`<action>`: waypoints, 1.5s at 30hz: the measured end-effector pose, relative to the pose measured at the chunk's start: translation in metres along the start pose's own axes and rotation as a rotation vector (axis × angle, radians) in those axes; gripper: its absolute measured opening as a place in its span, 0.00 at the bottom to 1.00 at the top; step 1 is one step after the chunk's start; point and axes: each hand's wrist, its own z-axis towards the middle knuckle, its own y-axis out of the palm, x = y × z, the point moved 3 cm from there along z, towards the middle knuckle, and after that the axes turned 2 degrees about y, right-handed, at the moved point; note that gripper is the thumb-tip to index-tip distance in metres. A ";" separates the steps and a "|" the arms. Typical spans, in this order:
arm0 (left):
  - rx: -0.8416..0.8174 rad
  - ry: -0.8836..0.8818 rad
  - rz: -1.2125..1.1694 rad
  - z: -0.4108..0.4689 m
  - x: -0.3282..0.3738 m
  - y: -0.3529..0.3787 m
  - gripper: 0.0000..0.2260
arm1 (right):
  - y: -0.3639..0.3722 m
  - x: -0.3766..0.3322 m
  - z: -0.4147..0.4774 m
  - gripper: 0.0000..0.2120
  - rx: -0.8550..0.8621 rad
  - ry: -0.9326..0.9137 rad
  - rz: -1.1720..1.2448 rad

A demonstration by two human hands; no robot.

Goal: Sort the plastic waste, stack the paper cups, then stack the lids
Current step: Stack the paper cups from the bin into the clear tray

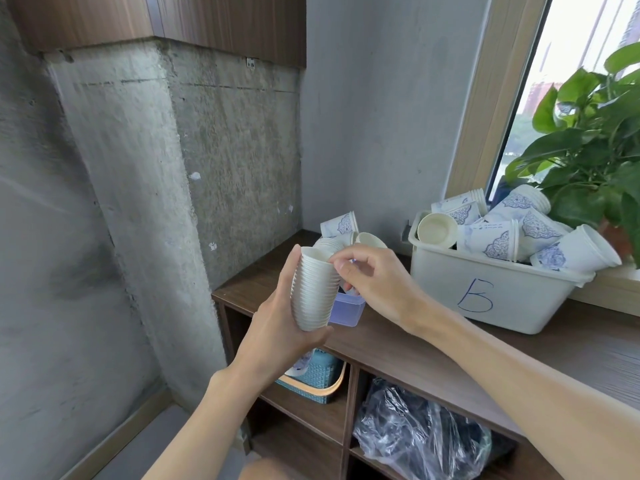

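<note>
Head view: both forearms reach in from the lower edge toward a wooden surface [398, 344] below a window.
Stack of paper cups [315, 292]: white, tightly nested, rims up, leaning slightly; held in the air in front of the surface's left end, not touching it.
Left grip [280, 327]: clamped round the lower half of the stack, thumb up its left side, fingers wrapped beneath and behind.
Right grip [374, 278]: fingers curled together, fingertips [341, 265] pinching at the rim of the top cup, just right of the left grip.
Small box [349, 311]: pale violet translucent plastic, on the surface directly under the right grip, partly hidden by the stack.
Loose cups [341, 225]: a few blue-printed ones lie tipped on the surface just beyond both grips, against the wall.
White bin [485, 292]: marked with a blue "B", standing on the surface to the right of the right grip, well apart from the stack.
Printed cups [502, 237]: heaped in the bin at all angles, some nested in short stacks.
Plant [588, 140]: green leaves beyond the bin, far right of the grips.
Teal basket [318, 375]: in the shelf compartment below the left grip.
Plastic bag [415, 434]: clear, crumpled, in the compartment below the right forearm.
Concrete pillar [138, 168]: left of the left grip.
</note>
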 end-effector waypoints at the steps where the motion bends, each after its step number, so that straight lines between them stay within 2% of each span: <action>1: 0.000 -0.007 -0.008 0.001 -0.004 0.000 0.55 | -0.004 0.006 0.005 0.08 0.079 0.019 0.023; 3: 0.000 -0.025 -0.036 0.003 -0.011 0.000 0.53 | -0.016 0.025 0.017 0.06 0.278 0.071 -0.035; 5: 0.001 -0.031 -0.049 0.005 -0.019 0.000 0.52 | -0.025 0.045 0.027 0.07 0.351 0.143 -0.189; 9: -0.009 -0.059 -0.063 0.010 -0.033 0.000 0.51 | -0.027 0.074 0.043 0.13 0.271 0.228 -0.371; 12: 0.002 -0.101 -0.045 0.014 -0.042 0.000 0.39 | -0.025 0.084 0.050 0.05 0.259 0.277 -0.421; 14: 0.010 -0.135 -0.051 0.015 -0.047 -0.001 0.35 | -0.024 0.088 0.053 0.11 0.268 0.257 -0.442; 16: 0.022 -0.143 -0.047 0.015 -0.047 -0.002 0.33 | -0.026 0.089 0.053 0.14 0.302 0.210 -0.435; 20: 0.052 -0.143 -0.051 0.014 -0.042 -0.004 0.32 | -0.032 0.076 0.050 0.11 0.382 0.152 -0.411; 23: 0.043 -0.150 -0.053 0.011 -0.038 -0.003 0.31 | -0.039 0.050 0.045 0.07 0.414 0.056 -0.298; 28: 0.001 -0.132 -0.067 0.009 -0.030 0.000 0.32 | -0.040 0.004 0.034 0.05 0.327 -0.097 -0.047; 40: 0.019 -0.020 -0.059 0.004 -0.004 -0.011 0.32 | -0.028 -0.027 0.010 0.04 0.071 -0.145 -0.115; 45: 0.031 -0.009 -0.069 0.002 0.000 -0.014 0.32 | -0.029 -0.033 0.006 0.05 0.075 -0.144 -0.114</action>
